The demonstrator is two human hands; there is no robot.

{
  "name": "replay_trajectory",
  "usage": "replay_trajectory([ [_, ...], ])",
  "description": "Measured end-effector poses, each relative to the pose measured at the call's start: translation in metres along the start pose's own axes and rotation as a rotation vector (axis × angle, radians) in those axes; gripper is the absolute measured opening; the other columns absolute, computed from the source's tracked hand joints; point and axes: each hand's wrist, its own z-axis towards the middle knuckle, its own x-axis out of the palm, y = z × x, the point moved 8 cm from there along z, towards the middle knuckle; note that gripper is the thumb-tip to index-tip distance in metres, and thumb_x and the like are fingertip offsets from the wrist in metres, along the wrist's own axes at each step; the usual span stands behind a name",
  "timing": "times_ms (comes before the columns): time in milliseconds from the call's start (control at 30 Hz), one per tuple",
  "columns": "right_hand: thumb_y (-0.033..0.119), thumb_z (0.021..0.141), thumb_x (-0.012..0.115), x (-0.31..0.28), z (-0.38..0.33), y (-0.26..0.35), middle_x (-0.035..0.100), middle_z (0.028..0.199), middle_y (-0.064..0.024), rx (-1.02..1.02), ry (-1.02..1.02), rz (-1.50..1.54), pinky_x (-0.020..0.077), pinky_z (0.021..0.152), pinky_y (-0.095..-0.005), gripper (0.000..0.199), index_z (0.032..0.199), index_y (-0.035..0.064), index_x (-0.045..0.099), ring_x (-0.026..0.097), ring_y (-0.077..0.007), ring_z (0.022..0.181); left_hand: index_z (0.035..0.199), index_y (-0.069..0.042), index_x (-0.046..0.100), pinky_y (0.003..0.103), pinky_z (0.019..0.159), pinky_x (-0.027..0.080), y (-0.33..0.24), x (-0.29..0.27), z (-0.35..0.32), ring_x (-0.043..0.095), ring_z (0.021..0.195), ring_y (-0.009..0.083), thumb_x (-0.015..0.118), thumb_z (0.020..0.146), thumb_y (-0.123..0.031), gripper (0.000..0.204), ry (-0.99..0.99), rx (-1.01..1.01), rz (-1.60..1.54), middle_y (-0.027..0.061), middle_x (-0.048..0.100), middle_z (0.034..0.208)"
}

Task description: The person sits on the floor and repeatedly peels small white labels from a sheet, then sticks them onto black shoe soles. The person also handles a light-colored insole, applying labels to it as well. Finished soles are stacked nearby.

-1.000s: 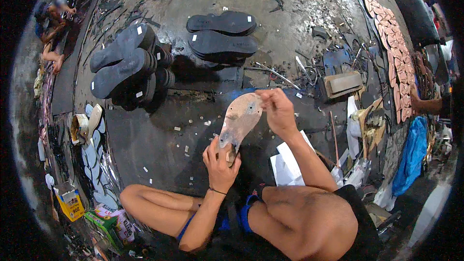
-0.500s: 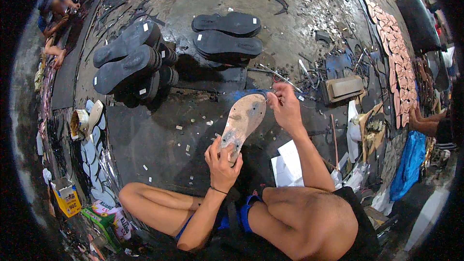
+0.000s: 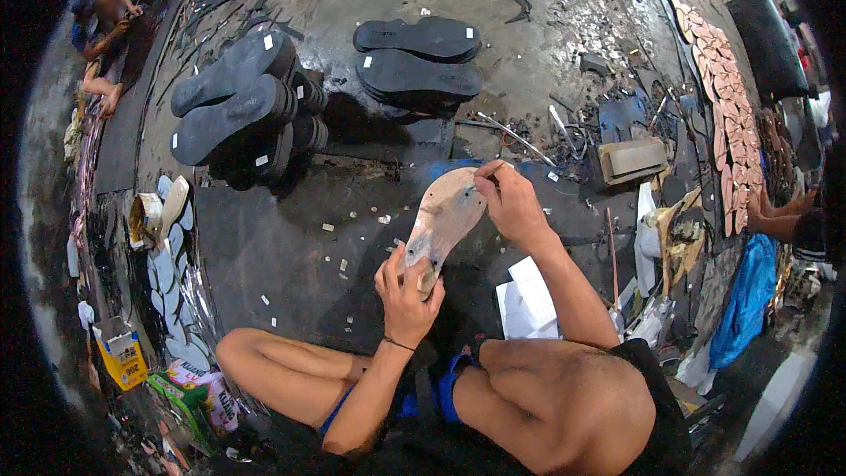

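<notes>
A tan, foot-shaped sandal sole (image 3: pixel 447 220) is held up over the dark floor, its flat face toward me. My left hand (image 3: pixel 407 289) grips its heel end from below. My right hand (image 3: pixel 508 203) pinches the toe end at its upper right edge, fingers closed on the rim. My bare knees and blue shorts show at the bottom of the view.
Stacks of black soles (image 3: pixel 240 106) lie to the upper left, two more black soles (image 3: pixel 416 57) straight ahead. Rows of tan soles (image 3: pixel 724 106) line the right. White paper (image 3: pixel 527 304) lies by my right arm. Another person (image 3: pixel 104 22) sits far left; a co-worker's arm (image 3: pixel 784 220) reaches in at right.
My right hand has shifted a little along the sole's toe edge; the sole stays held between both hands at nearly the same tilt.
</notes>
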Motion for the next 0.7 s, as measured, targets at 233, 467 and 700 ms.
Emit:
replay_trajectory([
  [233,0.007,0.097,0.068,-0.006,0.000,-0.019,0.069,0.089,-0.0096,0.195,-0.098,0.310,0.0580,0.075,-0.0334,0.030,0.123,-0.0029,0.057,0.070,-0.0193,0.083,0.115,-0.008,0.066,0.051,0.103,0.040,0.002,0.000,-0.001,0.046,0.123,0.0424,0.080,0.079,-0.017,0.039,-0.006,-0.003,0.007,0.0235,0.048,0.143],
  [467,0.013,0.100,0.066,-0.023,-0.003,0.010,0.067,0.085,-0.0032,-0.212,-0.196,0.046,0.0533,0.064,-0.0254,0.024,0.120,-0.0002,0.062,0.063,-0.0121,0.068,0.115,-0.007,0.066,0.051,0.103,0.040,0.001,0.000,-0.001,0.046,0.123,0.0422,0.080,0.079,-0.017,0.040,-0.001,-0.004,0.006,0.0236,0.047,0.144],
  [700,0.015,0.104,0.057,-0.004,-0.003,0.001,0.069,0.092,-0.0145,0.188,-0.025,0.232,0.0538,0.073,-0.0346,0.016,0.110,0.0018,0.063,0.069,-0.0215,0.084,0.114,-0.007,0.066,0.051,0.103,0.040,-0.001,0.001,-0.002,0.047,0.123,0.0423,0.080,0.078,-0.017,0.040,-0.001,0.018,0.024,0.0229,0.048,0.143],
])
